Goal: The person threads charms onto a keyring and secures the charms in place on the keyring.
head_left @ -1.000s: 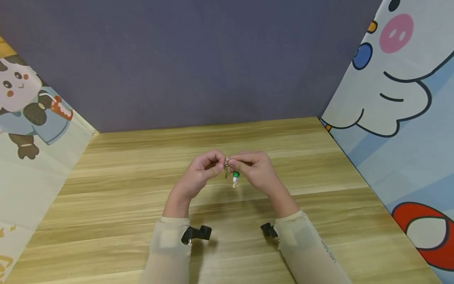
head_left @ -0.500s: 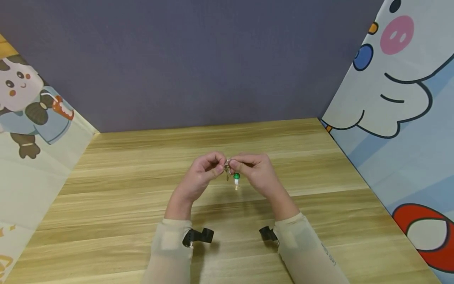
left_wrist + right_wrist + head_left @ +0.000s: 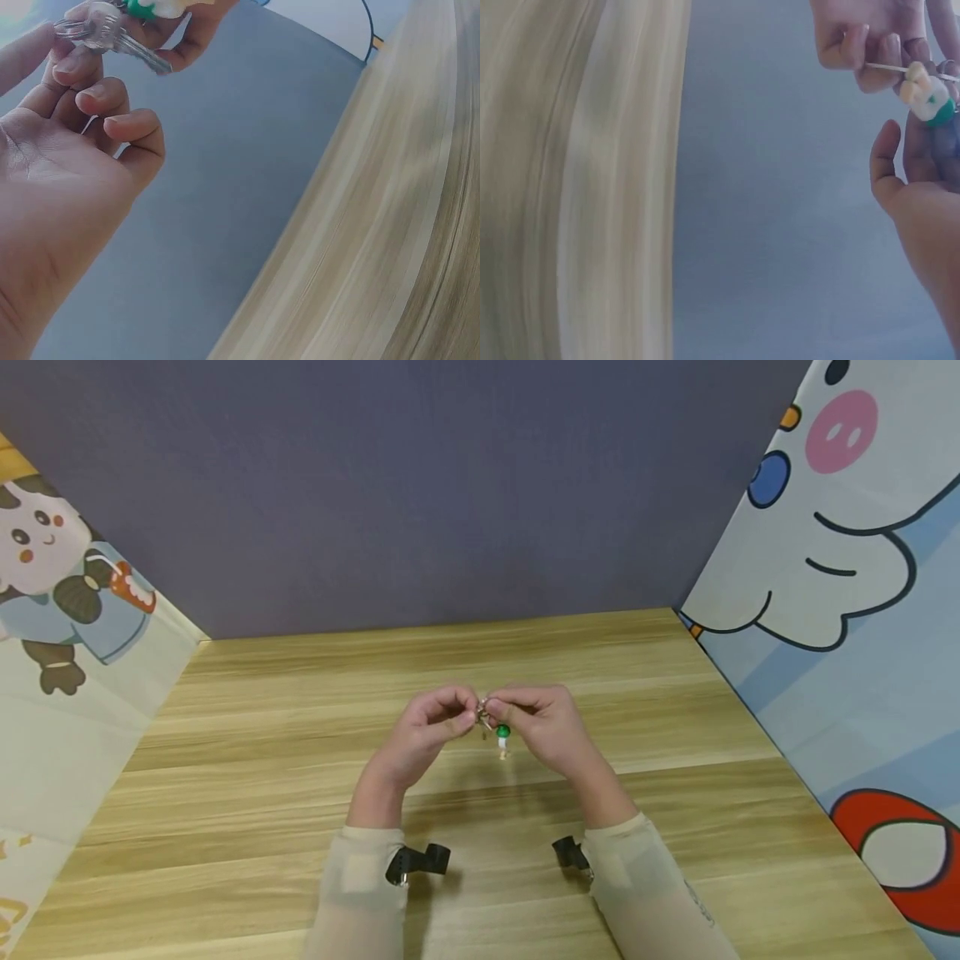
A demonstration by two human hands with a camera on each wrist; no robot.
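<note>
Held up over the wooden table, my left hand (image 3: 422,728) pinches a key ring (image 3: 71,30) between thumb and fingertips. Its other fingers curl loosely in the left wrist view. A key (image 3: 105,28) with a clear head and metal blade hangs from the ring. Facing it, my right hand (image 3: 542,725) pinches the other side of the small bunch, where fingertips hide part of the ring. A small figure charm (image 3: 503,735), green on top and white below, dangles under the right fingers. In the right wrist view this charm (image 3: 930,99) overlaps the fingertips of both hands.
The wood-grain table (image 3: 262,760) runs back to a dark grey-blue wall (image 3: 450,493). Side panels with cartoon pictures stand at the left (image 3: 67,635) and the right (image 3: 825,560). A black wrist camera (image 3: 420,860) is strapped over each light sleeve.
Both hands stay nearly where they were, still pinching the key ring. The charm has swung slightly to the right, and the hanging keys have shifted a little between the fingertips.
</note>
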